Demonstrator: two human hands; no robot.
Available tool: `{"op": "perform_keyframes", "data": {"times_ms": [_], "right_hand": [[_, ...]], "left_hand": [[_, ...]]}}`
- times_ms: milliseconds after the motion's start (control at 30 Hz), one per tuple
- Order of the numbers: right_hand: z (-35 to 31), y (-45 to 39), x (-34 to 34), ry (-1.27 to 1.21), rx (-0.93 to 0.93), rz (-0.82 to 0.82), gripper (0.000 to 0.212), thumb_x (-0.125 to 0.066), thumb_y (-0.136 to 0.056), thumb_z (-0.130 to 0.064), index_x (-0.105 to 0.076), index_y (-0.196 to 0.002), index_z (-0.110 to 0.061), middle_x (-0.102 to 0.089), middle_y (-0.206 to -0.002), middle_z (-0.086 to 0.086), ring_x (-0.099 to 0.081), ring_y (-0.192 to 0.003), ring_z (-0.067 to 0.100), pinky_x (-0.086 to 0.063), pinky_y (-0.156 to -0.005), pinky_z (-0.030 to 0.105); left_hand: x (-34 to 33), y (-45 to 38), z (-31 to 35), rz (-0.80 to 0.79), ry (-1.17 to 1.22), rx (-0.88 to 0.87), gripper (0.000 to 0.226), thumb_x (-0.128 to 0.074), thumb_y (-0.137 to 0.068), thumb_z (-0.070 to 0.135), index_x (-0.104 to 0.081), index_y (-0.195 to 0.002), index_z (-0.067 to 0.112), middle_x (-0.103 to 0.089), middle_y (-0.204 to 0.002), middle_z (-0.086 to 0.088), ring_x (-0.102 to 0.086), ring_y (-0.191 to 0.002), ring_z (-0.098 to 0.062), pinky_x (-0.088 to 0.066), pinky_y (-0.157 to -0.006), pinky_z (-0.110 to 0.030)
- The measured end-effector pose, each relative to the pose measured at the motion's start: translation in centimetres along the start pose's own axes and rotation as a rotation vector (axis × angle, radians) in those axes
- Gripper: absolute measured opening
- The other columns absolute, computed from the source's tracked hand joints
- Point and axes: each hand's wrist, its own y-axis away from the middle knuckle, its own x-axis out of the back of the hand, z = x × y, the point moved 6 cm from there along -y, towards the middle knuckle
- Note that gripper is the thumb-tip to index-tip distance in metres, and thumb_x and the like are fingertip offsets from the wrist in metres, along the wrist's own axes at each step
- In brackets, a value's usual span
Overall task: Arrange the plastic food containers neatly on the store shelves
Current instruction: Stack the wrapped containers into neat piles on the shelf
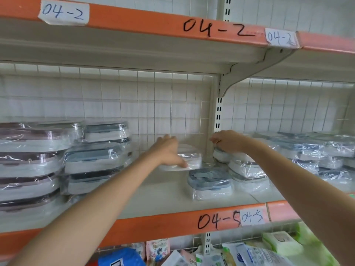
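Stacks (pixel 92 158) at left look tidy; mid-frame, our left hand (pixel 169 150) lies flat on a wrapped container (pixel 190 160), our right hand (pixel 227 141) grips another (pixel 221 153); the grey-lidded box (pixel 210 182) waits.

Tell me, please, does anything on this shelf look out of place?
Yes. One small grey-lidded container sits alone near the shelf's front edge, turned askew, apart from the neat stacks at the left. Nothing looks spilled or damaged.
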Motion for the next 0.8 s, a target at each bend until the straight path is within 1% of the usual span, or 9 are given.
{"op": "perform_keyframes", "data": {"times_ms": [100, 167, 233, 333, 367, 567, 667, 733, 800], "right_hand": [[-0.6, -0.7, -1.3, -0.017, 0.007, -0.016, 0.048, -0.031, -0.094, 0.003, -0.043, -0.138, -0.011, -0.049, -0.136, 0.010, -0.045, -0.124, 0.026, -0.035, -0.099, 0.029], [-1.0, -1.6, -2.7, 0.006, 0.030, -0.054, 0.045, -0.032, -0.093, 0.003, -0.047, -0.133, -0.011, -0.050, -0.137, 0.012, -0.048, -0.121, 0.024, -0.037, -0.097, 0.030], [-1.2, -2.8, -4.4, -0.002, 0.030, -0.108, 0.036, -0.033, -0.095, 0.000, -0.050, -0.124, -0.012, -0.049, -0.138, 0.013, -0.049, -0.116, 0.021, -0.037, -0.092, 0.027], [-1.3, -4.3, -6.7, 0.000, 0.000, -0.163, 0.046, -0.039, -0.095, -0.011, -0.038, -0.141, -0.008, -0.041, -0.145, 0.011, -0.041, -0.130, 0.026, -0.032, -0.104, 0.029], [-1.3, -4.6, -7.4, -0.019, -0.008, -0.180, 0.048, -0.042, -0.095, -0.014, -0.036, -0.143, -0.009, -0.040, -0.146, 0.011, -0.039, -0.132, 0.027, -0.031, -0.106, 0.031], [-1.5, -6.5, -9.6, -0.022, 0.044, -0.254, 0.057, -0.051, -0.090, -0.023, -0.036, -0.143, -0.010, -0.037, -0.147, 0.012, -0.037, -0.132, 0.029, -0.031, -0.108, 0.036], [-0.8, -7.3, -10.6, 0.059, 0.041, -0.308, 0.070, -0.050, -0.089, -0.043, -0.020, -0.149, -0.021, -0.021, -0.155, 0.009, -0.025, -0.140, 0.029, -0.023, -0.114, 0.045], [-0.9, -7.7, -10.3, 0.108, 0.068, -0.313, 0.073, -0.056, -0.086, -0.044, -0.024, -0.147, -0.020, -0.027, -0.153, 0.009, -0.033, -0.135, 0.029, -0.030, -0.111, 0.045], [-1.4, -7.9, -9.3, 0.162, 0.098, -0.275, 0.076, -0.068, -0.077, -0.034, -0.032, -0.142, -0.017, -0.036, -0.144, 0.009, -0.039, -0.127, 0.030, -0.037, -0.105, 0.044]], "left_hand": [[0.0, 0.8, -3.4, -0.079, -0.102, 0.123, 0.077, -0.076, -0.071, 0.043, -0.037, -0.128, 0.009, -0.036, -0.133, -0.013, -0.034, -0.125, -0.031, -0.040, -0.094, -0.038], [-1.5, 1.3, -4.2, -0.148, -0.145, 0.142, 0.081, -0.075, -0.074, 0.041, -0.032, -0.135, 0.010, -0.032, -0.138, -0.012, -0.031, -0.130, -0.031, -0.039, -0.096, -0.039], [-2.9, 1.5, -4.5, -0.153, -0.149, 0.126, 0.077, -0.071, -0.079, 0.040, -0.031, -0.139, 0.011, -0.031, -0.142, -0.009, -0.033, -0.132, -0.029, -0.037, -0.098, -0.037], [-4.0, 1.0, -4.6, -0.120, -0.153, 0.079, 0.058, -0.062, -0.087, 0.037, -0.040, -0.134, 0.012, -0.040, -0.140, -0.005, -0.037, -0.130, -0.026, -0.038, -0.102, -0.039], [-4.4, 0.8, -4.6, -0.123, -0.156, 0.071, 0.055, -0.060, -0.089, 0.037, -0.040, -0.134, 0.013, -0.040, -0.141, -0.005, -0.037, -0.131, -0.026, -0.036, -0.104, -0.040], [-6.9, -0.3, -6.0, -0.186, 0.026, 0.066, 0.056, -0.059, -0.091, 0.029, -0.033, -0.139, 0.016, -0.034, -0.145, -0.007, -0.030, -0.134, -0.024, -0.030, -0.108, -0.038], [-7.3, -0.6, -7.4, -0.176, -0.004, 0.126, 0.058, -0.056, -0.092, 0.027, -0.028, -0.142, 0.029, -0.025, -0.138, -0.013, -0.022, -0.131, -0.032, -0.024, -0.107, -0.038], [-7.3, -0.7, -7.9, -0.152, -0.012, 0.153, 0.056, -0.053, -0.093, 0.026, -0.027, -0.142, 0.035, -0.022, -0.136, -0.013, -0.022, -0.129, -0.034, -0.025, -0.106, -0.040], [-7.4, -0.8, -7.8, -0.122, -0.032, 0.156, 0.054, -0.051, -0.095, 0.027, -0.027, -0.143, 0.033, -0.024, -0.138, -0.013, -0.026, -0.129, -0.034, -0.029, -0.106, -0.040]]}}
